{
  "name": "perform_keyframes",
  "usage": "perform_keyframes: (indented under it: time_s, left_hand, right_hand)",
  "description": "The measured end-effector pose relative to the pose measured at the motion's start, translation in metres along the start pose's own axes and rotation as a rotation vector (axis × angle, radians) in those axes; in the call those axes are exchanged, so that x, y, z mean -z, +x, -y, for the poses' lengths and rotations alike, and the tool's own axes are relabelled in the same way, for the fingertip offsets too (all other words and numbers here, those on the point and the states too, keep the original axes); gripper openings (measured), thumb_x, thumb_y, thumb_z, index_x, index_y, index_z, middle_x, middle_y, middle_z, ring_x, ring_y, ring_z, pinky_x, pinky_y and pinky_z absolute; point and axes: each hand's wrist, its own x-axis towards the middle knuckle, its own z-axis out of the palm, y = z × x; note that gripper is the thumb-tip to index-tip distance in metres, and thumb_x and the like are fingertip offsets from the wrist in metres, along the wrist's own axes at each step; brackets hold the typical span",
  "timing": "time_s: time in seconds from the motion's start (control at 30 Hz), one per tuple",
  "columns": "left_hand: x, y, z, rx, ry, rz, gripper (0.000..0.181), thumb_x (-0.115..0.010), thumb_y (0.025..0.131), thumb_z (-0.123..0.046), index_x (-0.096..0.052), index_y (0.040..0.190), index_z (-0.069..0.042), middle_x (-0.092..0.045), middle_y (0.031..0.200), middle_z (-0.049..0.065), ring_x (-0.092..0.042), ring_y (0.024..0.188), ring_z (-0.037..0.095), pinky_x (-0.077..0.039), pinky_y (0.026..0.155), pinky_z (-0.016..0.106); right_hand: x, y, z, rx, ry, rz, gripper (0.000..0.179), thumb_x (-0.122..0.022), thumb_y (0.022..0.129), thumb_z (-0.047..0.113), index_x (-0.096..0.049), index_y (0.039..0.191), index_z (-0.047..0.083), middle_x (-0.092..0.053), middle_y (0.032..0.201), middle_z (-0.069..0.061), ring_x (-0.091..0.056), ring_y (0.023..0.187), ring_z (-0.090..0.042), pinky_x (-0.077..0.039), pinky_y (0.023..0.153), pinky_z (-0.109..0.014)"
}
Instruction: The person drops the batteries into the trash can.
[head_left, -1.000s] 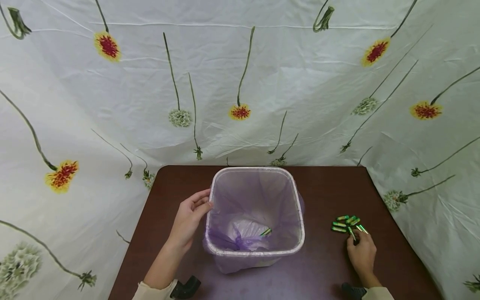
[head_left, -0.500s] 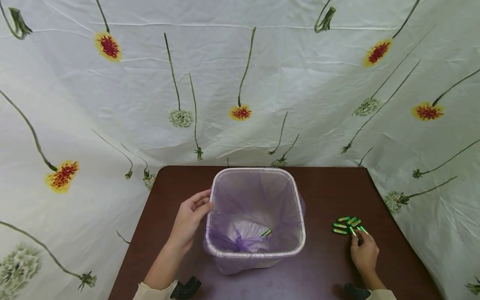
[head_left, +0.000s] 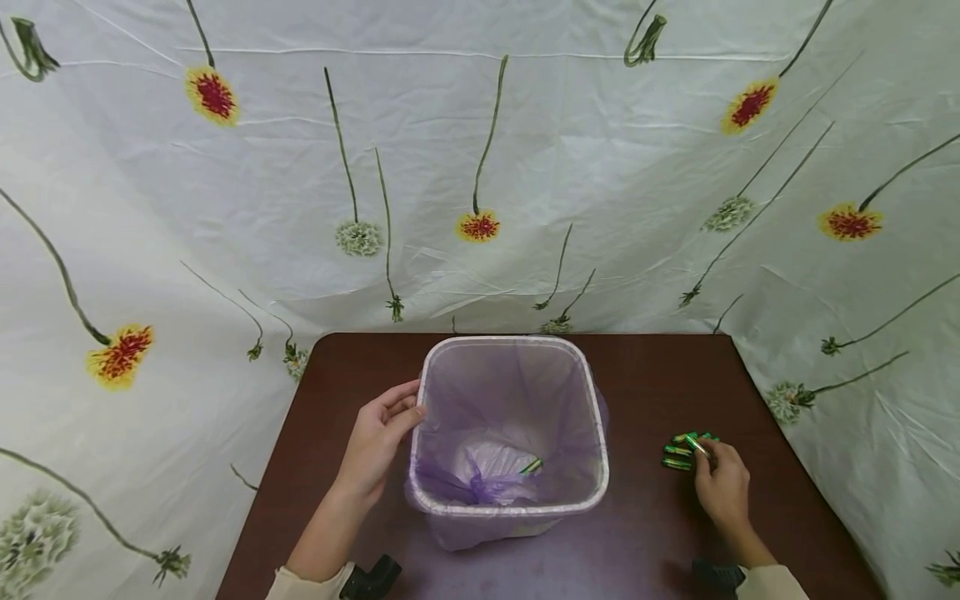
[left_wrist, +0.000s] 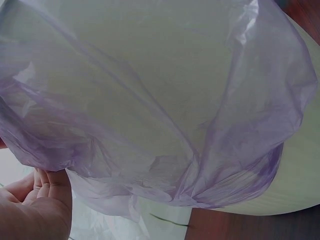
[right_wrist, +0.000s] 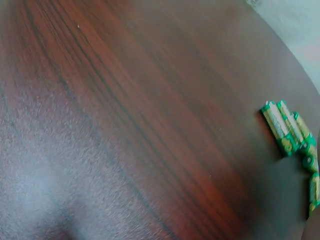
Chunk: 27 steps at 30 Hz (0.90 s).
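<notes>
Our left hand [head_left: 375, 442] grips the bin [head_left: 517, 507] by its rim, fingers curled outside; at least one battery [head_left: 532, 467] lies on the purple bag [head_left: 498, 487] within. Further right on the desk [head_left: 637, 375], a pile of batteries [head_left: 677, 463] sits apart. Our right hand [head_left: 724, 485] has shifted forward over the pile, fingertips closed on a pinched battery [head_left: 697, 446]; whether it is lifted clear, we cannot tell. So we judge this pickup under way, several left.

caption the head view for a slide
Left hand gripping a purple-lined bin, right hand pinching a green battery.
</notes>
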Motion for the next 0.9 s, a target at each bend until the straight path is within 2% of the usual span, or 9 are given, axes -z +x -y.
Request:
perform_keyframes:
  time_s: [0.17, 0.37, 0.5, 0.67, 0.77, 0.9]
  left_hand:
    - [-0.001, 0.001, -0.001, 0.003, 0.000, -0.003, 0.040, -0.062, 0.097, 0.001, -0.058, 0.136, 0.010, -0.066, 0.109, 0.019, -0.064, 0.095, 0.017, -0.052, 0.082, 0.028]
    - [-0.001, 0.001, -0.001, 0.004, -0.002, -0.009, 0.040, -0.063, 0.097, 0.001, -0.059, 0.136, 0.009, -0.066, 0.107, 0.018, -0.063, 0.094, 0.016, -0.052, 0.080, 0.027]
    - [-0.001, 0.001, -0.001, 0.006, -0.005, -0.007, 0.040, -0.063, 0.097, 0.001, -0.059, 0.136, 0.009, -0.066, 0.107, 0.017, -0.063, 0.092, 0.016, -0.052, 0.078, 0.027]
    - [-0.002, 0.002, -0.001, 0.007, -0.010, -0.007, 0.040, -0.063, 0.097, 0.001, -0.059, 0.136, 0.009, -0.066, 0.107, 0.017, -0.063, 0.092, 0.016, -0.051, 0.077, 0.026]
    - [-0.002, 0.001, -0.001, 0.007, -0.009, -0.009, 0.041, -0.063, 0.097, 0.001, -0.059, 0.136, 0.009, -0.066, 0.107, 0.018, -0.063, 0.092, 0.016, -0.051, 0.078, 0.027]
    - [-0.001, 0.000, 0.000, 0.002, -0.006, -0.003, 0.041, -0.062, 0.097, 0.001, -0.058, 0.137, 0.010, -0.066, 0.109, 0.020, -0.064, 0.093, 0.016, -0.052, 0.080, 0.028]
  right_hand:
    - [0.000, 0.008, 0.004, 0.032, 0.016, 0.020, 0.018, -0.065, 0.095, -0.006, -0.070, 0.112, -0.006, -0.065, 0.109, -0.026, -0.063, 0.087, -0.038, -0.046, 0.070, -0.048]
    - [0.002, 0.018, 0.014, 0.081, 0.030, 0.046, 0.018, -0.066, 0.096, -0.006, -0.070, 0.113, -0.005, -0.064, 0.110, -0.023, -0.063, 0.087, -0.035, -0.048, 0.066, -0.043]
    - [0.004, 0.026, 0.025, 0.110, 0.053, 0.047, 0.018, -0.066, 0.096, -0.006, -0.069, 0.114, -0.003, -0.063, 0.111, -0.021, -0.062, 0.093, -0.035, -0.047, 0.071, -0.044]
    - [0.004, 0.038, 0.037, 0.186, 0.110, 0.026, 0.019, -0.068, 0.093, -0.010, -0.070, 0.111, -0.003, -0.065, 0.108, -0.019, -0.060, 0.090, -0.025, -0.045, 0.074, -0.032]
    - [0.003, 0.044, 0.045, 0.246, 0.134, 0.014, 0.021, -0.070, 0.089, -0.013, -0.071, 0.108, -0.003, -0.065, 0.105, -0.019, -0.058, 0.086, -0.015, -0.045, 0.073, -0.023]
    - [0.003, 0.050, 0.057, 0.316, 0.155, 0.024, 0.023, -0.072, 0.087, -0.015, -0.071, 0.106, -0.001, -0.065, 0.102, -0.016, -0.054, 0.081, -0.011, -0.041, 0.067, -0.015]
